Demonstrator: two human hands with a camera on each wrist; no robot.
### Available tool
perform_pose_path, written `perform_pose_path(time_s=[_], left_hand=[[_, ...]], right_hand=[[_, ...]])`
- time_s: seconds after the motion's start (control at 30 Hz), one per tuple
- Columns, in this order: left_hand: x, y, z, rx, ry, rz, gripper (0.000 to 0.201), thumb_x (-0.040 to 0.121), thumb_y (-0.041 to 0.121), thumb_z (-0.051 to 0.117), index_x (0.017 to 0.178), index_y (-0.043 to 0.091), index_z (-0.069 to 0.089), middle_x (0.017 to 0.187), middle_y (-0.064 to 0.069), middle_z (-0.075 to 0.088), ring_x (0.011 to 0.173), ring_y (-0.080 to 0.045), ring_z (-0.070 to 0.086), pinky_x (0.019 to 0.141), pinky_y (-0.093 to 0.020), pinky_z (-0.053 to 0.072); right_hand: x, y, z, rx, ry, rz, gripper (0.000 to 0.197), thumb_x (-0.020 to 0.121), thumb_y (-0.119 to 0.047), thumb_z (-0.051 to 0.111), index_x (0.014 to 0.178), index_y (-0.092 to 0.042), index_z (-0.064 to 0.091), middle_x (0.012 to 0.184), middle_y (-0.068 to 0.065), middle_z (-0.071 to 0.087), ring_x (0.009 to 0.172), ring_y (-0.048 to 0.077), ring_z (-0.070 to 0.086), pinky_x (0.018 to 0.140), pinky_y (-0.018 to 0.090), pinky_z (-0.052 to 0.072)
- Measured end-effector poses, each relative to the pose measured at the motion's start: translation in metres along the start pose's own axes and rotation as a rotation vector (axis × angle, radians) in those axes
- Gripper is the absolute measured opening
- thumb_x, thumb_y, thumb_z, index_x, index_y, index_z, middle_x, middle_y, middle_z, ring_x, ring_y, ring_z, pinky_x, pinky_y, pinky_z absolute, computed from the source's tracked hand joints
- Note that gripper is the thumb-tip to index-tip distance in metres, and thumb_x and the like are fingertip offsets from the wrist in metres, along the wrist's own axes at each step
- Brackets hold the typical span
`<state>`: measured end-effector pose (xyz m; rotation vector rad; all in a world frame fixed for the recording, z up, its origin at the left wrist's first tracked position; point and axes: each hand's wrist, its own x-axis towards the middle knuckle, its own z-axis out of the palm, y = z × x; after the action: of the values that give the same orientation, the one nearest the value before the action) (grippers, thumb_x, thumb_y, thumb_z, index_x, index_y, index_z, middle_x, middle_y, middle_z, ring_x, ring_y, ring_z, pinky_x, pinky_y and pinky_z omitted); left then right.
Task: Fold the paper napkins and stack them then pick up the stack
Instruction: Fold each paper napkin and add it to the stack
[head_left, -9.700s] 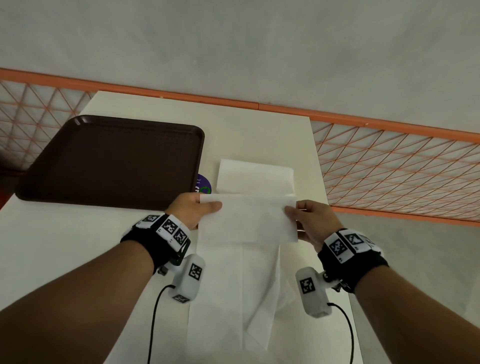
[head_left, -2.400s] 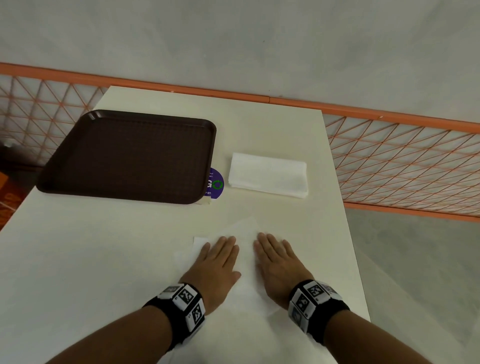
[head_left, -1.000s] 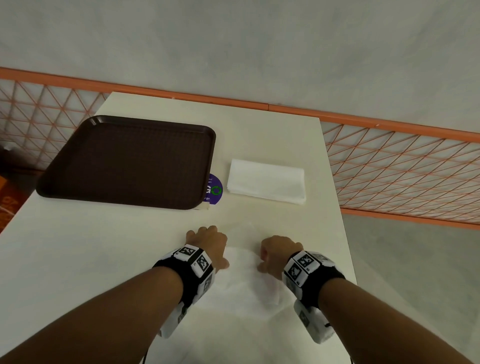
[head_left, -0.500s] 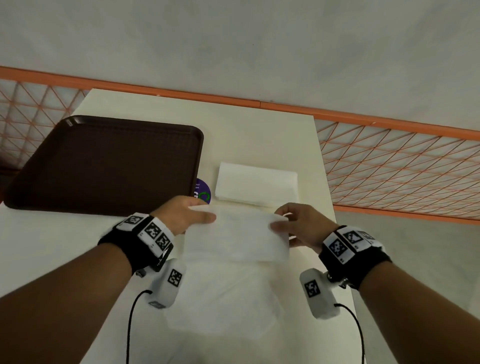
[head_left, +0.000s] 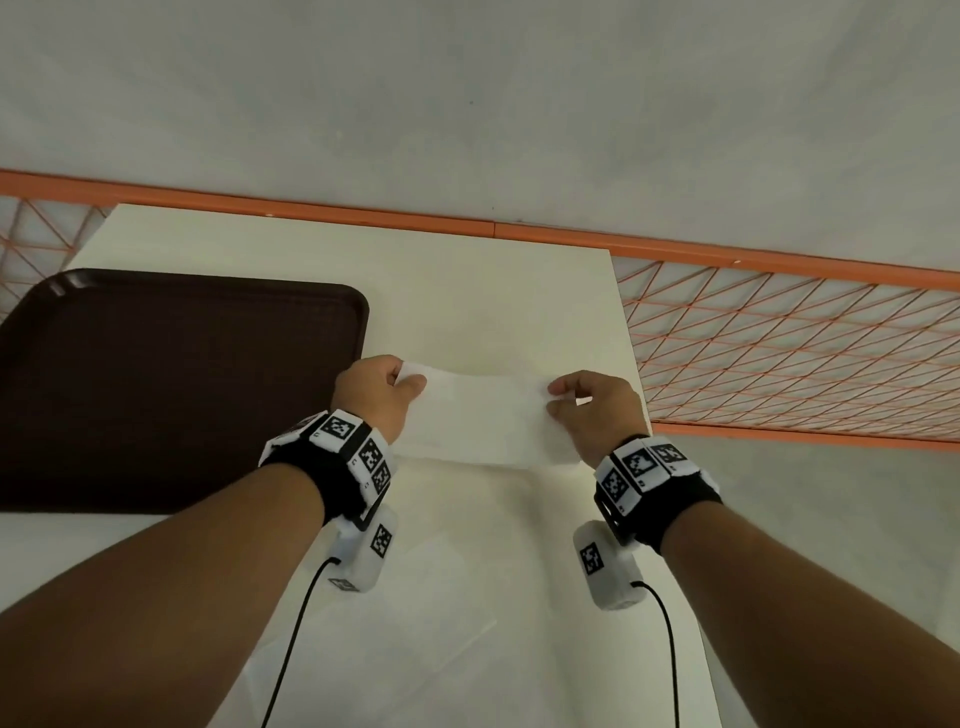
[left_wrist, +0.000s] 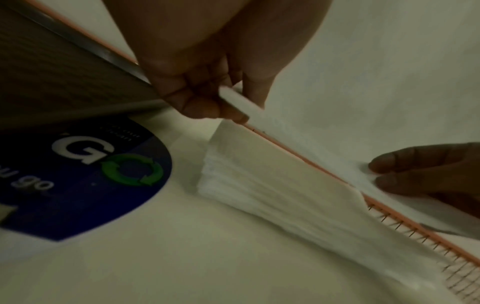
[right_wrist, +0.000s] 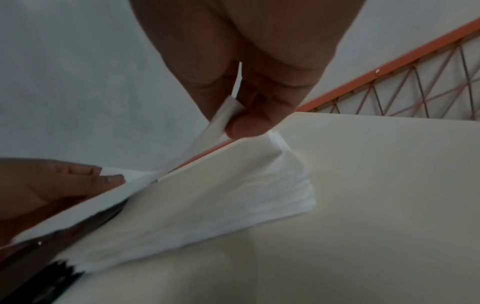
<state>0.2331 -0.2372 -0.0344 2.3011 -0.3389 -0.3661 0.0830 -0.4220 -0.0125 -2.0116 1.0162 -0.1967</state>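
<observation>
Both hands carry a folded napkin (head_left: 483, 415) above the desk (head_left: 467, 291), stretched between them over the stack (left_wrist: 272, 195) of napkins already folded. The left hand (head_left: 371, 395) pinches the napkin's left end between thumb and curled fingers, and the right hand (head_left: 597, 410) pinches the right end the same way; the wrist views show each edge clamped between thumb and fingertips, with the stack lying on the desk just below. The step in hand looks like the stacking one: this napkin is folded and is being brought onto the pile. The next move calls for lowering it so that its edges line up with the stack beneath, then letting go with both hands together so that the thin paper does not slide or unfold. More unfolded paper (head_left: 467, 597) lies on the near part of the desk under the forearms, so further folding probably remains. A brown tray (head_left: 171, 384) sits to the left, beside a blue round sticker (left_wrist: 85, 176)
</observation>
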Motion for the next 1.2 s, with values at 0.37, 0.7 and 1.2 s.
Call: perform_pose_path(time_s=[0.37,0.7,1.2], left_hand=[[0.019,-0.014,0.018,0.216,-0.008,-0.070,0.027,0.088,0.032,0.063,0.072,0.012,0.055,0.075,-0.008,0.059,0.065,-0.025,0.052,0.054,-0.026,0.036],[-0.016,-0.009,-0.013,0.257,-0.037,0.030,0.026,0.087,0.040,0.063,0.102,0.018,0.062,0.101,0.000,0.065,0.091,-0.023,0.062,0.078,-0.033,0.050],[-0.164,-0.060,-0.031,0.686,-0.555,0.126,0.056,0.083,0.045,0.067,0.129,0.021,0.045,0.128,0.002,0.045,0.119,-0.019,0.045,0.095,-0.036,0.045]], right_hand=[[0.009,0.011,0.014,-0.322,-0.069,0.020,0.033,0.086,-0.025,0.066,0.119,-0.025,0.062,0.126,0.000,0.053,0.106,0.023,0.057,0.094,0.035,0.047],[-0.032,0.001,0.012,-0.448,-0.106,-0.173,0.029,0.090,-0.033,0.060,0.117,-0.025,0.058,0.116,-0.004,0.057,0.092,0.018,0.059,0.083,0.031,0.049],[-0.174,0.013,0.067,-0.681,-0.470,-0.023,0.055,0.084,-0.047,0.066,0.124,-0.018,0.043,0.122,0.002,0.051,0.112,0.024,0.052,0.091,0.035,0.046]])
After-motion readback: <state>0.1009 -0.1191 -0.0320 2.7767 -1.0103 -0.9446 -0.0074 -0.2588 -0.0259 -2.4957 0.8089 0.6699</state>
